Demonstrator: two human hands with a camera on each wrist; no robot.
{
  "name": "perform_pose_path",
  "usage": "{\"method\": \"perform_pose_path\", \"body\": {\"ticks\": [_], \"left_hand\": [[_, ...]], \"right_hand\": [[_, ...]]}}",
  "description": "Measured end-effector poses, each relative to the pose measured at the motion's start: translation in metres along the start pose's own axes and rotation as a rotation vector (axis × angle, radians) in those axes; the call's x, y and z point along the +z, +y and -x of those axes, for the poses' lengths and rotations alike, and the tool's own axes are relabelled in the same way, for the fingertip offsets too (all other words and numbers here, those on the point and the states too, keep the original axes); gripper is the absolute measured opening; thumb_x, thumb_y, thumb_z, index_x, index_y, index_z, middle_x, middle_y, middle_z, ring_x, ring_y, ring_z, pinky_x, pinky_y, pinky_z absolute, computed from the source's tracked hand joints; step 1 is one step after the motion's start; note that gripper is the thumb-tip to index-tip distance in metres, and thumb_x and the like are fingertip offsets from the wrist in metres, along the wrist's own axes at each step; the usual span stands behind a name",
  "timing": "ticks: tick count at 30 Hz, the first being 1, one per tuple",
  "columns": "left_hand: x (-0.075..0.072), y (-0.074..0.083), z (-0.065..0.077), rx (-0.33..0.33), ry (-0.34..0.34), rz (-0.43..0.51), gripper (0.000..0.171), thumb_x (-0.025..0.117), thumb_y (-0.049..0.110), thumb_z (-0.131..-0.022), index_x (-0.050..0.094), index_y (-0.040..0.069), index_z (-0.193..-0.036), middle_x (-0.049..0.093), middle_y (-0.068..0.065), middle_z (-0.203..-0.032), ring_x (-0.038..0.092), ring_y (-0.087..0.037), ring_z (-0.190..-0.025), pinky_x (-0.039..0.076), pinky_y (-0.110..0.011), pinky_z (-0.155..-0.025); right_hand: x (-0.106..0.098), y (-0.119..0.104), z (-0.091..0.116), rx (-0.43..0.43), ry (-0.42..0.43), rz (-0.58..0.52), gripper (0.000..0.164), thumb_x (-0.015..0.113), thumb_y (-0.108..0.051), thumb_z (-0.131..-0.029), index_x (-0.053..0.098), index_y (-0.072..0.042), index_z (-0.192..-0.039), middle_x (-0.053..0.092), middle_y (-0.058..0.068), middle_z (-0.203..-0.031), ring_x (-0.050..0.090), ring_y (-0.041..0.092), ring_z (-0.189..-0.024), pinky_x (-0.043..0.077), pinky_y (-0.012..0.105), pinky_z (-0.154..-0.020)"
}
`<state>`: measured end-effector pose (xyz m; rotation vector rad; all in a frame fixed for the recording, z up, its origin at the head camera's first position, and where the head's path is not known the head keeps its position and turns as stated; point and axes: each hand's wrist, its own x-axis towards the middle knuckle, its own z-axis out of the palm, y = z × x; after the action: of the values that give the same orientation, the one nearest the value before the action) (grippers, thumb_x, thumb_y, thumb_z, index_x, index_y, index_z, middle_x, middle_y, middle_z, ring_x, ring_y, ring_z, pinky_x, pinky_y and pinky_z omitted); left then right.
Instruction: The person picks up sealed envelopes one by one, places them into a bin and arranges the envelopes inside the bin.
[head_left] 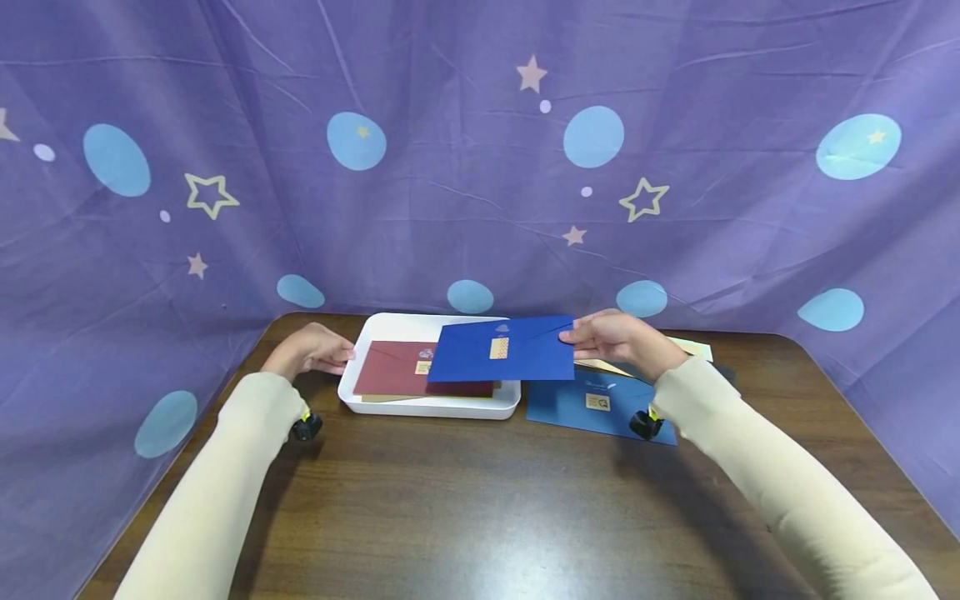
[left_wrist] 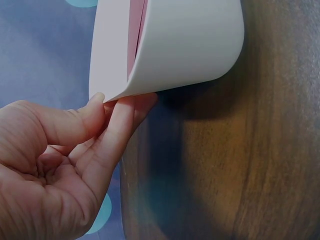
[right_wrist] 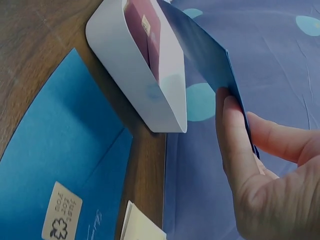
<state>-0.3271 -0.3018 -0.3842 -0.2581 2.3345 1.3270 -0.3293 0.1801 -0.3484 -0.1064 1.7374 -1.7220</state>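
From the head view I saw both hands at work over the wooden table (head_left: 450,492), each with thumb and fingers brought close together. The left hand (head_left: 315,348) had the left rim of the white tray (head_left: 431,408) pinched between its thumb and fingers. The right hand (head_left: 611,337) gripped the right edge of a royal blue envelope (head_left: 461,354), thumb on the near face, and held it above the right part of the tray. That envelope hid part of a maroon envelope (head_left: 386,371), which lay in the tray on top of a tan envelope (head_left: 386,398). Just right of the tray a teal-blue envelope (head_left: 558,404) lay on the table, and behind the right wrist I could make out only parts of some pale envelopes (head_left: 693,347), since the forearm blocked the rest. A purple curtain (head_left: 450,67) with stars and light blue ovals hung behind it all. In the left wrist view I had the thumb at the tray's rim and the fingers beneath it, with a strip of maroon showing inside the wall. In the right wrist view I saw the royal blue envelope's edge clamped between thumb and fingers, the tray corner near but apart from the hand, and the teal-blue envelope's "just for you" sticker (right_wrist: 61,212) facing up.
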Motion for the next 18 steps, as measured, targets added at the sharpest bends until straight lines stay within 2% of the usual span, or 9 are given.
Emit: {"method": "perform_pose_path", "body": {"ticks": [4, 9, 18], "left_hand": [[0.000, -0.001, -0.001, -0.003, 0.002, 0.005, 0.047, 0.056, -0.002, -0.099, 0.043, -0.023, -0.139, 0.066, 0.002, -0.078, 0.064, -0.004, -0.069, 0.065, -0.021, -0.074], [0.000, -0.002, -0.002, 0.000, -0.001, 0.010, 0.047, 0.056, -0.003, -0.099, 0.043, -0.023, -0.139, 0.066, 0.003, -0.077, 0.064, -0.003, -0.069, 0.065, -0.021, -0.074], [0.001, -0.001, 0.000, -0.004, -0.006, 0.023, 0.047, 0.055, -0.003, -0.099, 0.042, -0.023, -0.139, 0.065, 0.003, -0.077, 0.064, -0.004, -0.068, 0.065, -0.021, -0.074]], "right_hand": [[0.012, -0.002, -0.006, 0.028, 0.077, 0.005, 0.034, 0.053, 0.003, -0.102, 0.053, -0.014, -0.072, 0.073, -0.006, -0.080, 0.069, 0.006, -0.076, 0.064, 0.020, -0.075], [0.021, -0.004, -0.012, 0.056, 0.099, -0.007, 0.037, 0.053, 0.004, -0.102, 0.052, -0.012, -0.069, 0.073, -0.003, -0.077, 0.069, 0.008, -0.071, 0.064, 0.021, -0.073], [0.034, 0.002, -0.027, 0.041, 0.121, -0.024, 0.035, 0.054, 0.005, -0.101, 0.057, -0.011, -0.070, 0.072, -0.001, -0.072, 0.070, 0.009, -0.067, 0.064, 0.021, -0.066]]}}
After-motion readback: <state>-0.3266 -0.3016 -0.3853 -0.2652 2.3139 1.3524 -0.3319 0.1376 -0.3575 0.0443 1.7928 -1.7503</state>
